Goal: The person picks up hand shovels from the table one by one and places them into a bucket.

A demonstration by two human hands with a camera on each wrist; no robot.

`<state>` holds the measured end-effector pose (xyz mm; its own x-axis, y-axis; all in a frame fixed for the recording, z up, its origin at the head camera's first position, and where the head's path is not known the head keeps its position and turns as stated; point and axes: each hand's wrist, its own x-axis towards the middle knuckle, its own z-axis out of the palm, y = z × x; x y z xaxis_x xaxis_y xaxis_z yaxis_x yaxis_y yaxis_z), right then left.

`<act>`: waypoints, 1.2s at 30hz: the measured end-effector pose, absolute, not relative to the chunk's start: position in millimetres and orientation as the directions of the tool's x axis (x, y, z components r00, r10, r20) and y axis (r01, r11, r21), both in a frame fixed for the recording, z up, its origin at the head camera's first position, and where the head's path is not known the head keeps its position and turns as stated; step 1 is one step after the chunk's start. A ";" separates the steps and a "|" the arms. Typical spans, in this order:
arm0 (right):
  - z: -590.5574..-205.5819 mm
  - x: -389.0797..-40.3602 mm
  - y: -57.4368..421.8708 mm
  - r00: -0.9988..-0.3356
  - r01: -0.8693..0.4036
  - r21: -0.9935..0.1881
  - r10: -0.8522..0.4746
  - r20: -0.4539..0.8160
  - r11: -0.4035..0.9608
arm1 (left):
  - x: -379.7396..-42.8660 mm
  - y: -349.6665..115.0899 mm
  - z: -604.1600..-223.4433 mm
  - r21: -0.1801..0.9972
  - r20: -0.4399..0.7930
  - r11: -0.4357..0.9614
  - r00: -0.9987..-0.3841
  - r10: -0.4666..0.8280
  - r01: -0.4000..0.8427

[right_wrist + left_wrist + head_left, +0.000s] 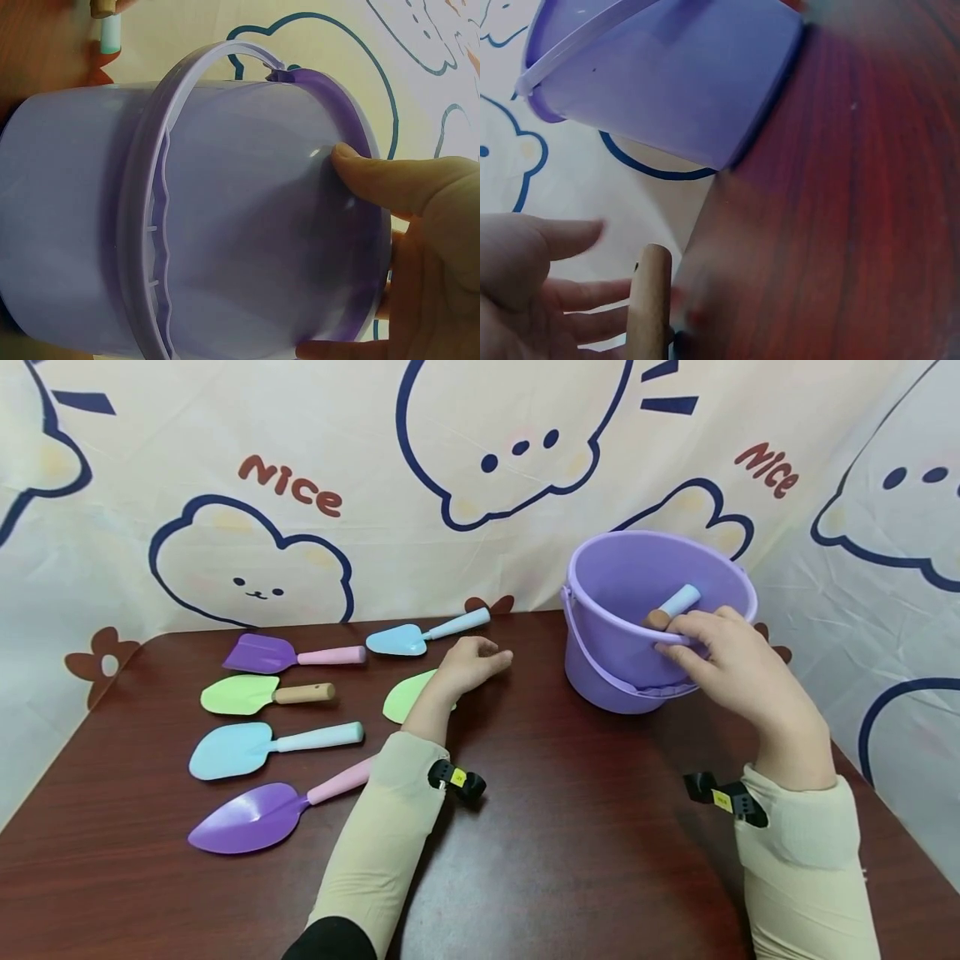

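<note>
The green trowel [405,697] lies at the left fingers [592,295], spread beside its wooden handle [649,300] without gripping; they should close firmly. The purple bucket [618,652] stands left of the right fingers [701,627], which pinch its rim and should steady it.

Purple bucket [624,647], upright on the bench [570,843], bail [633,689] lowered in front, wooden-handled green trowel [407,696], partly hidden, lying to its left.

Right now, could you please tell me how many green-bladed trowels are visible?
2: one light-green, wooden-handled trowel, second from the back in the left column; another light-green trowel, partly covered by the left hand. The purple plastic bucket might hide others.
</note>
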<state>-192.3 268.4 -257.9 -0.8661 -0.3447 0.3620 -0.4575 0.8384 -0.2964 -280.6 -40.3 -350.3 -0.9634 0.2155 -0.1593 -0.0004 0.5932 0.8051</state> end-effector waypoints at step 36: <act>-255.8 -189.7 263.7 -0.881 -0.434 -0.321 -0.323 0.346 0.842 | -273.0 -30.0 -354.8 0.667 -0.150 0.737 -0.949 0.276 0.109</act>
<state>-189.7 263.7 -255.8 -0.8811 -0.3229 0.3456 -0.4343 0.8418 -0.3207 -273.0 -30.0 -354.8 -0.9493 0.2761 -0.1504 0.1086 0.7368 0.6674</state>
